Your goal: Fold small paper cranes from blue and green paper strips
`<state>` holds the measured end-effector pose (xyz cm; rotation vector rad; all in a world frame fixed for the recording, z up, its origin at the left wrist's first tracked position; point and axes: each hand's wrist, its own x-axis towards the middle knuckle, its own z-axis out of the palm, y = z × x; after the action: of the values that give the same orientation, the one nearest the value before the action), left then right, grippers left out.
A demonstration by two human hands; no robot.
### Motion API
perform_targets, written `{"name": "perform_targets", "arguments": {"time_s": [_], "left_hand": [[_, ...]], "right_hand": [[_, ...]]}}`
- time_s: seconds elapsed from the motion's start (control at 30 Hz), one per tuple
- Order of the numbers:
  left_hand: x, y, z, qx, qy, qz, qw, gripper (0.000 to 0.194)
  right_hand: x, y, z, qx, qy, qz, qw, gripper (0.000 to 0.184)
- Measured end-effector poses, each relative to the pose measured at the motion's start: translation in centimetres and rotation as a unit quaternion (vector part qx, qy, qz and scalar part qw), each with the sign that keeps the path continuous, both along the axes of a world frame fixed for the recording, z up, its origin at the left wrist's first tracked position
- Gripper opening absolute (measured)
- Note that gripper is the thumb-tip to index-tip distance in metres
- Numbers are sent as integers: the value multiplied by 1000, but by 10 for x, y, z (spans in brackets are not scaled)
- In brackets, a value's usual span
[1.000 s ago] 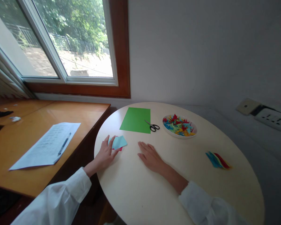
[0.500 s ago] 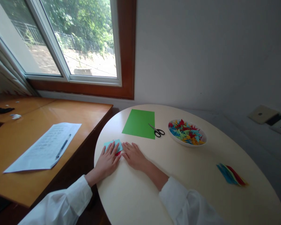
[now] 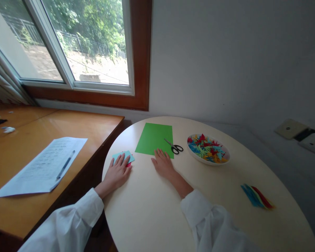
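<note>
My left hand [image 3: 118,175] lies flat near the left edge of the round table, its fingertips resting on a light blue paper square [image 3: 128,156]. A bit of red paper [image 3: 128,165] peeks out from under the blue one. Fingers extended, my right hand [image 3: 163,164] lies palm down with its fingertips at the front edge of a green sheet of paper [image 3: 153,138]. Black-handled scissors [image 3: 176,148] lie just beyond it, across the sheet's right edge, with the blades over the green.
A white dish [image 3: 208,163] of small colourful folded paper pieces stands right of the scissors. Farther right lies a fan of coloured paper strips [image 3: 257,196]. On the wooden desk [image 3: 99,120] to the left are written sheets [image 3: 34,175] and a pen [image 3: 65,164].
My right hand first slid left to the blue and red papers beside my left hand, then moved back right to the green sheet. My left hand stayed on the papers.
</note>
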<state>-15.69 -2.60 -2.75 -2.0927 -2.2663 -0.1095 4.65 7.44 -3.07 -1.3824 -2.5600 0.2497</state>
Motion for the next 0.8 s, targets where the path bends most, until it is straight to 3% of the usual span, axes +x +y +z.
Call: {"name": "perform_targets", "arguments": {"time_s": [0.17, 0.33, 0.63, 0.8], "left_hand": [[1, -3, 2, 48, 20, -9, 999, 56], [19, -8, 7, 109, 47, -103, 988, 58], [62, -13, 0, 70, -2, -249, 966, 61], [77, -22, 0, 28, -16, -293, 956, 61]], "right_hand": [[16, -13, 2, 24, 14, -7, 1000, 49], [31, -30, 4, 51, 30, -3, 998, 39], [60, -72, 3, 89, 43, 23, 995, 35], [70, -98, 8, 102, 68, 63, 990, 33]]}}
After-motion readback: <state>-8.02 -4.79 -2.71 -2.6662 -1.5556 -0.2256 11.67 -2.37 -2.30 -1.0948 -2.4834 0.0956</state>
